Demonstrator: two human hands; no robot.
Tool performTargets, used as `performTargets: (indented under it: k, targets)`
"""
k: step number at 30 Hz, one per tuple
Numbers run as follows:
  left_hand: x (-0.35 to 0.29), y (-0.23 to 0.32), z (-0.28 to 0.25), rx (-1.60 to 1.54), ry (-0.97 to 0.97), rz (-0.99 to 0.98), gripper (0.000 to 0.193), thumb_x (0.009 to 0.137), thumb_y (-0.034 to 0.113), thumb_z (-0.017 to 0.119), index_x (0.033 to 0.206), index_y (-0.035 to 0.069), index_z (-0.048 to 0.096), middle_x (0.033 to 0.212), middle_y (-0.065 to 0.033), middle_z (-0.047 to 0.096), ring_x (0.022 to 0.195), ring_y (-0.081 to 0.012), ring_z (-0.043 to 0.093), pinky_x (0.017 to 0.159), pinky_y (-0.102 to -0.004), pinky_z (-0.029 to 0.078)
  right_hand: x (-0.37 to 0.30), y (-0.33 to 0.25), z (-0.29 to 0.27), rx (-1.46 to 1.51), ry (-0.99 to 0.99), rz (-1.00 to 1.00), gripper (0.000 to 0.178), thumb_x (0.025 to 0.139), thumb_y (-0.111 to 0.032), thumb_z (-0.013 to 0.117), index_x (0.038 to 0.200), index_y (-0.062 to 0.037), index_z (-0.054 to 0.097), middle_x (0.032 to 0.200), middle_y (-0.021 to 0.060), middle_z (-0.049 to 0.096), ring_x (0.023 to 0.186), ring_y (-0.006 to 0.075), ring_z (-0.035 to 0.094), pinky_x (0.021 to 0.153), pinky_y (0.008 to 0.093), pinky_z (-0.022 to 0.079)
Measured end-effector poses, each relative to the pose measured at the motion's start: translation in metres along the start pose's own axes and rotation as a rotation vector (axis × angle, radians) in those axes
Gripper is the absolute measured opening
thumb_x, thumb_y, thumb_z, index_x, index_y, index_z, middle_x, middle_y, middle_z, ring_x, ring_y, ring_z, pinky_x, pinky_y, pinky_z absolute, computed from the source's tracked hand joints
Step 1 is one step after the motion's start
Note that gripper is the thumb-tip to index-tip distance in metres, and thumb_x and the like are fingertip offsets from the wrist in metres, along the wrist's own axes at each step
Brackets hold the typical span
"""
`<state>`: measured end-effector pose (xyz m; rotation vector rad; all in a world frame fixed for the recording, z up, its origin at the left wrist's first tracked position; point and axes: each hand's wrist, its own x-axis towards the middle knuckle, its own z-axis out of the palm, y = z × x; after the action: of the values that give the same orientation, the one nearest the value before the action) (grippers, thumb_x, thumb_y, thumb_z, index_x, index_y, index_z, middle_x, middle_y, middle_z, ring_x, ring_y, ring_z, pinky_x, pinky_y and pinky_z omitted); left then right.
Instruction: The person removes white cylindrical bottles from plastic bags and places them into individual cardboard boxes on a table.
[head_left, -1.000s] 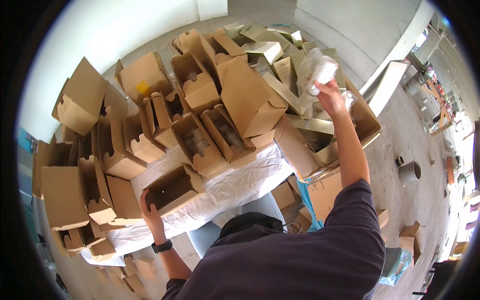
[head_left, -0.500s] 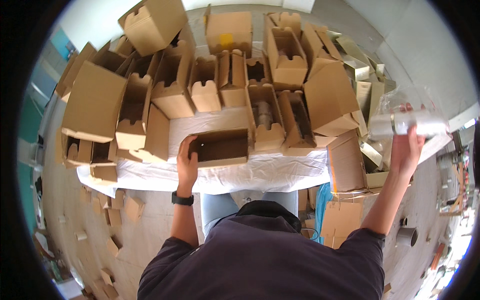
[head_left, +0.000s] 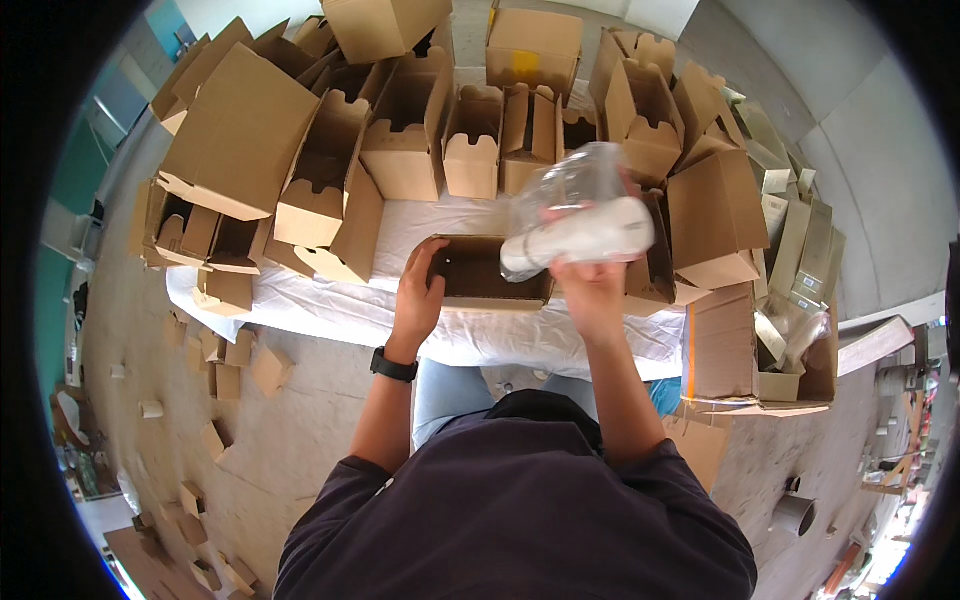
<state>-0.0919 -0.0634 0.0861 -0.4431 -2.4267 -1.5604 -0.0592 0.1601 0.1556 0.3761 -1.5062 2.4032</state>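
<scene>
An open brown cardboard box (head_left: pixel 490 303) lies near the front edge of the cloth-covered table, its dark inside showing. My left hand (head_left: pixel 421 290) grips the box's left end, fingers over the rim and thumb on the near side. Just above the box's right end, my right hand (head_left: pixel 590 285) is closed around a white cylinder (head_left: pixel 585 238) in a loose clear plastic bag (head_left: pixel 580 178). The cylinder lies sideways and is smeared by motion; its exact kind cannot be made out. It hides part of the box and the cartons behind.
Several open cardboard boxes (head_left: pixel 404 150) stand in rows along the table's back and left. At the right, a large carton (head_left: pixel 722 345) holds long pale boxes (head_left: pixel 790 245) and plastic wrapping. White cloth (head_left: pixel 490 345) covers the table. Small box pieces (head_left: pixel 272 370) lie on the floor.
My right hand has brought the bagged cylinder from above the large carton at the right to above the box. My left hand keeps its grip on the box; the view has shifted.
</scene>
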Motion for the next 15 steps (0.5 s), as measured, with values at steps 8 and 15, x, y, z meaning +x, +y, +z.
performTargets:
  k: [8, 15]
  targets:
    - [-0.002, -0.007, 0.004, -0.038, 0.025, -0.019, 0.049, 0.075, -0.007, 0.041, 0.122, 0.0, 0.053, 0.128, -0.0213, 0.053, 0.121, -0.0381, 0.05, 0.104, -0.0389, 0.039, 0.012, -0.001, 0.012, -0.784, -0.454, 0.039, 0.055, 0.082, -0.012, 0.071, 0.13, -0.0021, 0.045, 0.122, 0.0158, 0.057, 0.113, 0.0331, 0.056, 0.094, 0.0397, 0.044]
    - [-0.004, -0.015, 0.004, -0.07, -0.003, -0.122, 0.043, 0.084, 0.002, 0.052, 0.127, 0.0, 0.05, 0.123, -0.023, 0.055, 0.115, -0.0395, 0.054, 0.096, -0.0391, 0.043, 0.041, 0.007, 0.019, -1.02, -0.731, 0.039, 0.049, 0.083, -0.021, 0.069, 0.124, -0.0026, 0.048, 0.111, 0.0204, 0.061, 0.103, 0.04, 0.059, 0.085, 0.0438, 0.047]
